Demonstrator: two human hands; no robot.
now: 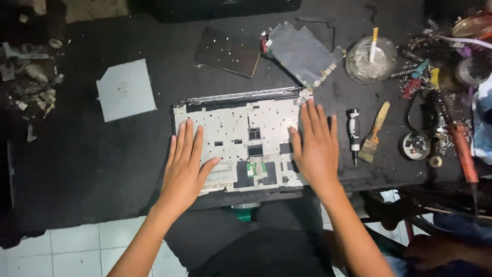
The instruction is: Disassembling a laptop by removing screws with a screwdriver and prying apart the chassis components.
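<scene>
A silver laptop chassis (241,138), opened up with its metal inner frame and small cut-outs showing, lies on a black work surface (92,154). My left hand (185,164) rests flat on its left side, fingers together and pointing away. On the right side lies my right hand (316,146), flat as well, its fingers spread a little toward the hinge edge. Neither hand holds anything.
To the right lie a black screwdriver (353,134), a wooden brush (374,131), a glass ashtray (370,59) and a clutter of small tools. Behind the chassis are a circuit board (302,54), a dark flat panel (228,51) and a grey metal plate (125,90). White floor tiles show below.
</scene>
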